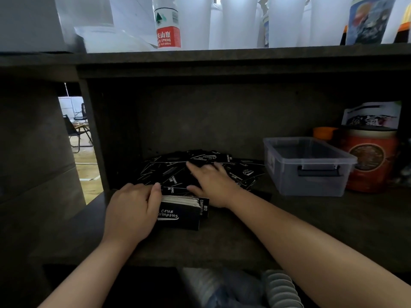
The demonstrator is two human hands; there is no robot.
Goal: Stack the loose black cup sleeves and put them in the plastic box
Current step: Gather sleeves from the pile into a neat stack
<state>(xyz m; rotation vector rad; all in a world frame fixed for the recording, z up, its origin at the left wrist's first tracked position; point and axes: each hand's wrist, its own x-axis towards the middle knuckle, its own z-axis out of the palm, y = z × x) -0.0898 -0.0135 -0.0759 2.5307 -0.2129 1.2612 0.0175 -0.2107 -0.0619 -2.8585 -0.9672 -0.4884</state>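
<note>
Black sleeve stack (181, 213) in left hand (131, 210) (right hand (213, 183) on loose sleeves (175, 167)).

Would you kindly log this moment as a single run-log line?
left hand: grips sleeve stack | right hand: fingers flat on loose sleeves | plastic box: appears empty

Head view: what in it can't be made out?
- Stack: its left end is hidden under the left hand.
- Loose sleeves: some are covered by the right hand; shelf shadow blurs the count.
- Box: its floor is unclear through the cloudy walls.
- Bottle: its top is cut off by the top edge.
</note>
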